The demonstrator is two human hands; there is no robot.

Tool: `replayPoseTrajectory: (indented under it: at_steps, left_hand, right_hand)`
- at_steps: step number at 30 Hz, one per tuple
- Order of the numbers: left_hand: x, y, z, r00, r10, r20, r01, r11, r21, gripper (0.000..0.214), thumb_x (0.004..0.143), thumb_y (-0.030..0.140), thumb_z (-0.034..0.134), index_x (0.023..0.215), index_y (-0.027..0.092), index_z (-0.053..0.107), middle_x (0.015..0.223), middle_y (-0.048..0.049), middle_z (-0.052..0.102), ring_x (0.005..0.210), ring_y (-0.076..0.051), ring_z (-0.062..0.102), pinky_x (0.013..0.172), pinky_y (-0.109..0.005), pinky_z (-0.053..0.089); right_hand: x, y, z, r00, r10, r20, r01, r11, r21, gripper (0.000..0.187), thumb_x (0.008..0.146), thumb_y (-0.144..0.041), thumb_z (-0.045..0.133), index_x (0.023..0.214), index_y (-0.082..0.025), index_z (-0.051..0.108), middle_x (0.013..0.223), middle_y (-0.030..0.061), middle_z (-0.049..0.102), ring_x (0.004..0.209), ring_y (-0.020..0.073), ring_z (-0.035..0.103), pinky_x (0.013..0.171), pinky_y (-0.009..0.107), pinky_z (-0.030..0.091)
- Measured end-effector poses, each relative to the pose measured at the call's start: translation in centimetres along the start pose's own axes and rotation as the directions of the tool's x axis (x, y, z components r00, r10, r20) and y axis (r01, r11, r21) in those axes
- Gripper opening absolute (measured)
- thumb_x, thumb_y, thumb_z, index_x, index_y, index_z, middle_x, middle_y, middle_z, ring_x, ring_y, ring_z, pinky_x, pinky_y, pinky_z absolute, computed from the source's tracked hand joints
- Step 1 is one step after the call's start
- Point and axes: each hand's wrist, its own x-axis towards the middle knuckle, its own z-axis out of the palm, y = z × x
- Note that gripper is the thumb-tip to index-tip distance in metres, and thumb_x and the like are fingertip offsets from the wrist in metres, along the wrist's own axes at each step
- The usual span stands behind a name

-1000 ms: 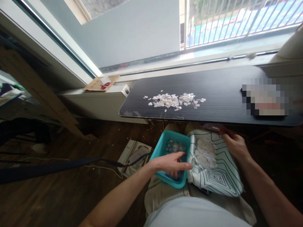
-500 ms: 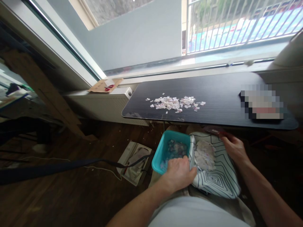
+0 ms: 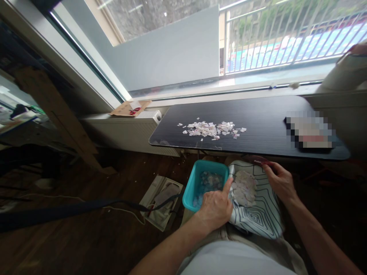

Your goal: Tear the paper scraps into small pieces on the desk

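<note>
Teal tub (image 3: 197, 179) on lap, under left hand (image 3: 215, 206), fist curled, forefinger out. Striped cloth (image 3: 258, 214) with paper scraps (image 3: 243, 188) alongside; right hand (image 3: 280, 181) pinching cloth edge.

- The teal tub (image 3: 195, 182) sits on the person's lap, holding small paper scraps.
- The left hand (image 3: 215, 207) rests on the tub's near right corner, forefinger stretched toward the striped cloth (image 3: 259, 214) touching the tub's right side.
- A pile of paper bits (image 3: 243, 188) lies on that cloth.
- The right hand (image 3: 279, 181) grips the cloth's far edge, right of the tub.
- Beyond the tub, the dark table (image 3: 263, 126) bears scattered paper pieces (image 3: 210, 129).
</note>
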Motion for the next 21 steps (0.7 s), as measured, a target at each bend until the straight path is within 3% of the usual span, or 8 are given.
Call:
replayPoseTrajectory:
  at_steps: [3,6,8,11,15,18,21]
  left_hand:
    - [-0.6,-1.3,-0.9,0.984,0.165,0.073,-0.158,0.984,-0.083,0.054,0.090,0.047,0.037,0.139,0.026,0.026,0.105,-0.0075,0.063,0.095,-0.027,0.059,0.081,-0.037,0.044]
    - [-1.1,-2.6,-2.0,0.945,0.264,0.192,-0.243,0.962,-0.129,0.077,0.080,0.053,0.052,0.143,0.028,0.013,0.110,-0.0054,0.060,0.096,-0.026,0.059,0.079,-0.033,0.044]
    - [-1.1,-3.2,-2.6,0.912,0.302,0.277,-0.283,0.953,-0.108,0.092,0.072,0.044,0.062,0.144,0.028,0.007,0.104,-0.0031,0.061,0.091,-0.025,0.060,0.074,-0.030,0.045]
    - [-0.7,-3.7,-3.5,0.889,0.316,0.331,-0.323,0.946,-0.033,0.096,0.068,0.030,0.063,0.144,0.027,0.005,0.093,-0.0009,0.062,0.084,-0.025,0.061,0.065,-0.026,0.045]
    - [0.6,-3.8,-4.8,0.907,0.327,0.267,-0.350,0.936,0.043,0.086,0.071,0.019,0.053,0.144,0.026,0.007,0.094,-0.0021,0.063,0.084,-0.023,0.060,0.065,-0.026,0.044]
    - [1.7,-3.3,-5.2,0.884,0.390,0.259,-0.421,0.904,0.077,0.068,0.074,0.018,0.050,0.138,0.027,0.030,0.099,-0.0049,0.062,0.088,-0.024,0.060,0.068,-0.027,0.044]
    - [2.6,-2.8,-4.8,0.836,0.384,0.391,-0.455,0.884,0.104,0.052,0.073,0.024,0.054,0.124,0.025,0.050,0.093,-0.0065,0.063,0.083,-0.026,0.060,0.066,-0.029,0.045]
  right_hand:
    - [0.5,0.3,0.6,1.000,-0.008,0.029,0.008,1.000,0.000,0.028,0.075,-0.041,0.054,0.087,-0.019,0.067,0.082,0.0033,0.070,0.081,0.0220,0.063,0.077,0.034,0.047]
    - [0.7,0.6,0.8,1.000,-0.011,0.018,0.011,1.000,0.001,0.026,0.073,-0.039,0.056,0.086,-0.021,0.068,0.082,0.0035,0.071,0.081,0.0228,0.063,0.078,0.036,0.048]
    - [0.7,0.7,0.8,1.000,-0.013,0.017,0.013,1.000,0.005,0.026,0.073,-0.039,0.057,0.087,-0.021,0.068,0.084,0.0034,0.071,0.082,0.0228,0.064,0.079,0.036,0.048]
    - [0.7,0.6,0.8,0.999,-0.029,0.041,0.028,1.000,0.002,0.026,0.074,-0.039,0.056,0.088,-0.021,0.068,0.084,0.0034,0.071,0.083,0.0226,0.063,0.081,0.036,0.047]
    - [0.8,0.7,1.0,0.997,-0.039,0.067,0.039,0.999,0.002,0.028,0.075,-0.040,0.055,0.090,-0.019,0.067,0.086,0.0042,0.070,0.086,0.0228,0.063,0.084,0.037,0.045]
    - [0.9,0.7,1.3,0.996,-0.044,0.072,0.043,0.999,0.011,0.030,0.075,-0.040,0.055,0.091,-0.018,0.067,0.089,0.0052,0.070,0.087,0.0226,0.063,0.084,0.036,0.045]
    - [1.0,0.5,1.6,0.996,-0.053,0.073,0.053,0.999,0.003,0.031,0.075,-0.039,0.054,0.091,-0.017,0.068,0.089,0.0061,0.071,0.087,0.0229,0.063,0.082,0.036,0.046]
